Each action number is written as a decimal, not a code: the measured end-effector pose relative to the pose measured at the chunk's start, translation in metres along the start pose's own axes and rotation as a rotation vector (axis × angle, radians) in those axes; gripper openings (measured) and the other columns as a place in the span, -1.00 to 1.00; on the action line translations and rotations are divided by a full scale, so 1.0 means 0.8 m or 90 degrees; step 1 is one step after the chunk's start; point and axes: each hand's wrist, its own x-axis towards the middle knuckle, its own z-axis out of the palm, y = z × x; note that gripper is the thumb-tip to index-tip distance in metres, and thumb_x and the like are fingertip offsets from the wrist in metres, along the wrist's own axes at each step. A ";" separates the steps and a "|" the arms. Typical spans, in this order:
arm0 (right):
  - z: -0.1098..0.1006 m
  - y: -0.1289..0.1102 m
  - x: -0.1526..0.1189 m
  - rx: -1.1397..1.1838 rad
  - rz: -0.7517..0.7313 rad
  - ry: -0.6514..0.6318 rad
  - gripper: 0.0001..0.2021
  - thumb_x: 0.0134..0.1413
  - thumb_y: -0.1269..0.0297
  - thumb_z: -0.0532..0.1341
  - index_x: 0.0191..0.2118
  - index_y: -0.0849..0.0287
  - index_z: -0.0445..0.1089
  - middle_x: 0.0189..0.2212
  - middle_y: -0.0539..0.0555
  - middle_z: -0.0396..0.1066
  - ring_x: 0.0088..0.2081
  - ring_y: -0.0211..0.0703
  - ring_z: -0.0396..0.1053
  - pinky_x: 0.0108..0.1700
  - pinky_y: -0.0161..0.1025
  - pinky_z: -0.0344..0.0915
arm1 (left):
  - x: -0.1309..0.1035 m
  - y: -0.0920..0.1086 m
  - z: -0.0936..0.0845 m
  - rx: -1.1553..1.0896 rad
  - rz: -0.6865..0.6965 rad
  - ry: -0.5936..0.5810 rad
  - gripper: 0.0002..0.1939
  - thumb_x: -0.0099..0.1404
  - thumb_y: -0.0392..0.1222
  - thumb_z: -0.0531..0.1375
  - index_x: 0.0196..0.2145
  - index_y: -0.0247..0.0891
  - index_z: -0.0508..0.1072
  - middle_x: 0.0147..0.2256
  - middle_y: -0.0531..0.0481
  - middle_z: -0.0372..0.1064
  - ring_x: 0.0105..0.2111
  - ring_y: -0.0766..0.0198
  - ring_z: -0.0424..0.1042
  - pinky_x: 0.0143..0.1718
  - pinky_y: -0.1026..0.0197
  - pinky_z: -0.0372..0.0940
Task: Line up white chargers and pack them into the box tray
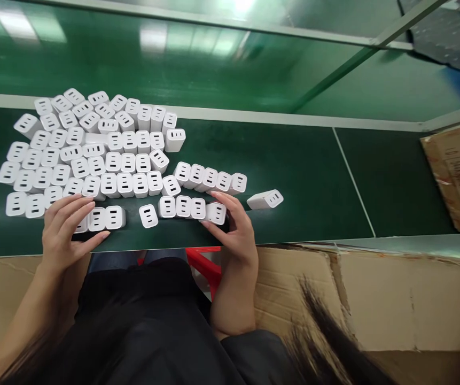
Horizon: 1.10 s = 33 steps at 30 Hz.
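Many white USB chargers stand on the green table with their port faces up. Near the front edge, my left hand [64, 229] is curved round a short row of chargers [97, 218], fingers behind and thumb in front; its left end is partly hidden. My right hand [235, 225] pinches the charger [216, 213] at the right end of another front row [183, 206], thumb in front and fingers behind. Between the two rows stands a single charger [148, 216]. Just behind the right-hand row is a further slanting row [209, 179].
A large block of chargers [109, 160] fills the table's left side. One charger [265, 199] lies tilted at the right. A pale line [353, 182] crosses the green table [302, 160]. A cardboard box [458, 182] stands at the far right; a rail [254, 116] borders the back.
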 end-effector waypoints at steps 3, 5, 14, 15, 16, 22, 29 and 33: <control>-0.005 -0.014 0.000 0.025 -0.019 0.120 -0.59 0.15 0.23 0.20 0.13 0.02 0.36 -0.11 0.10 0.46 -0.12 0.00 0.43 -0.14 -0.05 0.41 | 0.001 0.002 0.000 -0.010 -0.012 0.004 -0.24 0.12 -0.10 0.41 0.24 -0.05 0.25 -0.03 -0.16 0.48 0.03 -0.09 0.46 0.02 -0.10 0.40; -0.006 -0.034 0.006 0.028 -0.020 0.153 -0.67 0.12 0.24 0.17 0.01 0.04 0.43 -0.30 0.05 0.42 -0.29 -0.06 0.40 -0.29 -0.12 0.38 | 0.001 0.002 0.000 -0.008 -0.015 0.004 -0.23 0.12 -0.09 0.41 0.25 -0.04 0.24 -0.03 -0.14 0.49 0.02 -0.07 0.46 0.01 -0.08 0.40; 0.018 -0.108 0.043 -0.273 -0.077 -0.046 -0.68 0.21 0.27 0.24 0.08 0.05 0.40 -0.01 0.13 0.42 -0.12 -0.07 0.45 -0.16 -0.15 0.43 | 0.000 0.001 0.001 -0.016 -0.019 0.017 -0.23 0.11 -0.09 0.42 0.23 -0.05 0.25 -0.05 -0.11 0.51 0.01 -0.07 0.46 0.02 -0.07 0.39; 0.022 -0.107 0.043 -0.313 -0.080 -0.065 -0.69 0.22 0.23 0.25 0.06 0.06 0.41 0.02 0.14 0.42 -0.09 -0.04 0.45 -0.15 -0.14 0.43 | 0.000 0.001 0.001 -0.017 -0.022 0.018 -0.24 0.11 -0.09 0.42 0.22 -0.05 0.26 -0.05 -0.11 0.51 0.01 -0.07 0.46 0.02 -0.07 0.39; 0.025 -0.106 0.044 -0.344 -0.080 -0.081 -0.71 0.22 0.20 0.25 0.04 0.07 0.43 0.03 0.14 0.43 -0.09 -0.03 0.45 -0.14 -0.13 0.43 | -0.001 0.001 0.001 -0.018 -0.025 0.016 -0.26 0.11 -0.08 0.42 0.21 -0.04 0.27 -0.05 -0.10 0.51 0.01 -0.07 0.46 0.02 -0.07 0.39; 0.039 -0.105 0.039 -0.410 -0.095 -0.101 -0.77 0.23 0.25 0.26 -0.02 0.10 0.48 -0.02 0.10 0.49 -0.17 -0.04 0.44 -0.20 -0.11 0.39 | 0.000 0.003 0.001 -0.020 -0.018 0.025 -0.28 0.11 -0.10 0.41 0.19 -0.08 0.28 -0.07 -0.13 0.52 0.01 -0.07 0.46 0.01 -0.08 0.40; 0.047 -0.117 0.032 -0.452 -0.102 -0.118 -0.68 0.28 0.29 0.20 0.12 0.05 0.42 -0.02 0.11 0.48 -0.18 -0.06 0.43 -0.22 -0.13 0.34 | -0.004 0.003 0.001 -0.008 -0.006 0.034 -0.28 0.11 -0.08 0.41 0.19 -0.07 0.27 -0.06 -0.10 0.52 0.02 -0.04 0.46 0.05 -0.05 0.35; 0.054 -0.125 0.026 -0.490 -0.100 -0.129 -0.72 0.29 0.32 0.18 0.08 0.06 0.45 0.01 0.13 0.47 -0.15 -0.03 0.43 -0.21 -0.12 0.36 | -0.001 0.014 0.000 0.009 0.011 0.049 -0.29 0.11 -0.07 0.43 0.18 -0.09 0.31 -0.09 -0.12 0.53 0.00 -0.04 0.46 0.07 -0.08 0.32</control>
